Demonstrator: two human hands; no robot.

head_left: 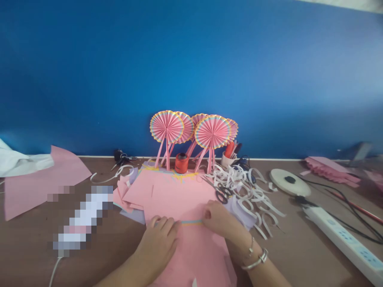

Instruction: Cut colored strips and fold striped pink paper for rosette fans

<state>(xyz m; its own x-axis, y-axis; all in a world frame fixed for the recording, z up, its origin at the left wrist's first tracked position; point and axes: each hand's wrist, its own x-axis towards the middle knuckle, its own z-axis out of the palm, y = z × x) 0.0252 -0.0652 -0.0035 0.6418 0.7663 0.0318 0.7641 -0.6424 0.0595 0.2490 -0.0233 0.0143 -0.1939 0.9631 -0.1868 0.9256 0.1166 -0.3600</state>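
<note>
A large pink paper sheet (179, 199) lies on the brown table in front of me. My left hand (158, 239) rests on it with fingers curled and pressed down along a folded edge that shows a thin blue and yellow stripe. My right hand (218, 219) pinches the same folded edge a little to the right, fingers bent. A silver bracelet (257, 259) is on my right wrist. Black-handled scissors (220, 191) lie just beyond my right hand.
Several pink paper fans on sticks (191, 131) lean on the blue wall. An orange spool (181, 162), a pen cup (229, 157), curled white paper strips (251, 191), a white power strip (344, 239), a round white disc (289, 181) and more pink paper (38, 183) surround the sheet.
</note>
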